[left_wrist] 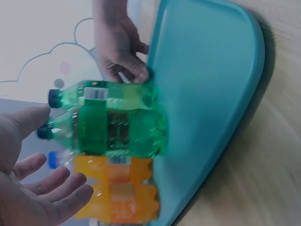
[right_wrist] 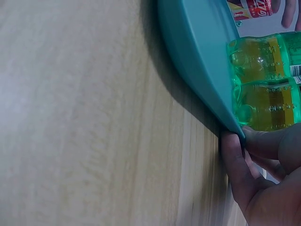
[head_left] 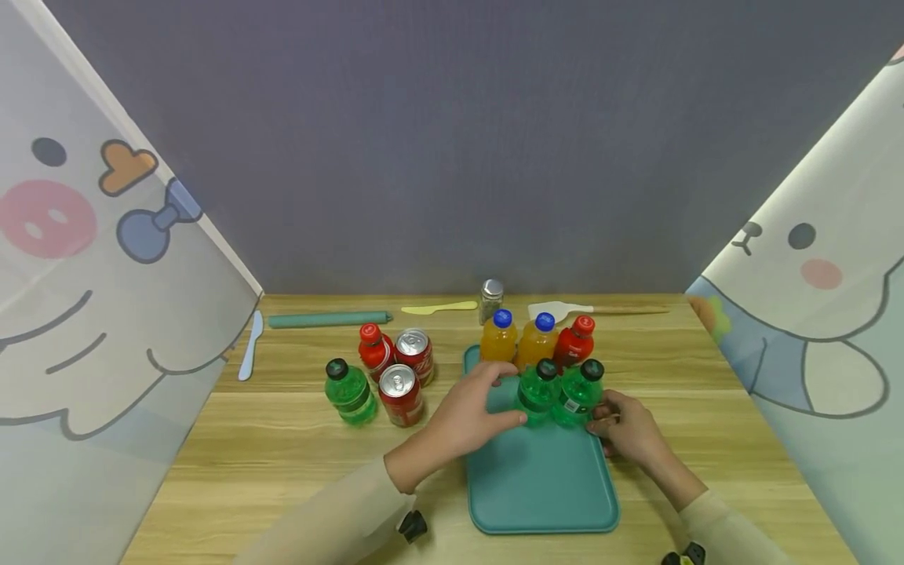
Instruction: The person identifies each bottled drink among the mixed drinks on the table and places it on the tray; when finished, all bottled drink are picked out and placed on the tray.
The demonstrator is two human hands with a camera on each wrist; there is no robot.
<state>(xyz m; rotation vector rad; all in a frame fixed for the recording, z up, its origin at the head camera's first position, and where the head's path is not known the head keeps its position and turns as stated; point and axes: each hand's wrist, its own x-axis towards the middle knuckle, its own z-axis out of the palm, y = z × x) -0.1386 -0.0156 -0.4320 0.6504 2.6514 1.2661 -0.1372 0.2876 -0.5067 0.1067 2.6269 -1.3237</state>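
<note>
A teal tray (head_left: 540, 486) bears two green bottles with black caps, the left one (head_left: 537, 391) beside the right one (head_left: 581, 394). Behind them on the tray stand two orange-drink bottles (head_left: 499, 337) with blue caps and a red bottle (head_left: 575, 341). My left hand (head_left: 469, 412) is spread at the left green bottle, thumb and fingers apart; in the left wrist view its thumb (left_wrist: 30, 120) reaches close to the black caps, with nothing gripped. At the tray's right edge my right hand (head_left: 628, 430) pinches the rim between thumb and fingers, as the right wrist view shows.
Left of the tray stand a green bottle (head_left: 351, 392), a red bottle (head_left: 377, 351) and two red cans (head_left: 401, 395). Along the back lie a green rolling pin (head_left: 328, 319), a yellow knife (head_left: 439, 308), a spatula (head_left: 561, 309) and a shaker (head_left: 491, 300). A pale blue knife (head_left: 250, 345) lies far left.
</note>
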